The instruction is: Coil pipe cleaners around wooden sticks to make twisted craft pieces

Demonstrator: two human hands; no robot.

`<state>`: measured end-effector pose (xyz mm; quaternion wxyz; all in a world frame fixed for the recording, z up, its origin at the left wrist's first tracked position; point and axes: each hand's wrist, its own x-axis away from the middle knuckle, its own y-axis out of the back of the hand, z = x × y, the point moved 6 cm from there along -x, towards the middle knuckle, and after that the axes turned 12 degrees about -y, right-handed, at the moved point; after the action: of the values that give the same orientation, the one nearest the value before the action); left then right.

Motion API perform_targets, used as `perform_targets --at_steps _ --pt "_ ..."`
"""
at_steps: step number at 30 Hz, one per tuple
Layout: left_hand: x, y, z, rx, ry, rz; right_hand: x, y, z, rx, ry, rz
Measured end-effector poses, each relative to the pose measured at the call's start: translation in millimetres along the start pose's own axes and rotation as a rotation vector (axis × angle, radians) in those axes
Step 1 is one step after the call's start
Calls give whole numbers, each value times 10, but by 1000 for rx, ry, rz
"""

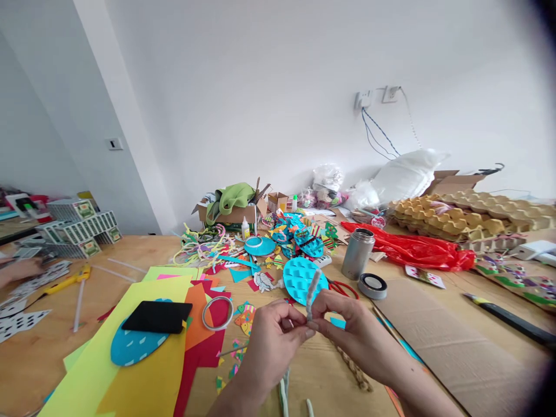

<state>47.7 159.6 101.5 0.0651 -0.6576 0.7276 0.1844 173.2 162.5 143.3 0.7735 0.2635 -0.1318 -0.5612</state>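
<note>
My left hand and my right hand meet above the table, fingertips pinched together on a grey braided yarn cord. Its upper end sticks up past my fingers, and loose pale strands hang below my left hand. A brown braid lies partly hidden under my right hand. Just behind the cord is a round blue textured disc, with red-handled scissors beside it. To the left of my left hand lie a silver ring and small paper fish cutouts.
Coloured paper with a black phone covers the left. An uncapped metal bottle stands behind my right hand, its lid nearby. Cardboard, a utility knife, a red bag and egg trays lie right.
</note>
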Motion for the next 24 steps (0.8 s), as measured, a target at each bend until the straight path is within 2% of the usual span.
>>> perform_targets --at_steps 7,15,20,22,24 --pt "-8 -35 -48 55 -34 -1 12 -18 -93 -165 -62 119" --pt "1 -45 -34 -15 -59 9 45 -31 -5 -11 -99 22" --pt "24 -70 -88 113 -20 20 0 -58 -89 -106 -149 59" --pt "21 -57 -106 189 8 26 -3 -5 -111 -161 -130 8" --pt "16 -39 -106 290 48 36 31 103 -78 -181 -45 -121"
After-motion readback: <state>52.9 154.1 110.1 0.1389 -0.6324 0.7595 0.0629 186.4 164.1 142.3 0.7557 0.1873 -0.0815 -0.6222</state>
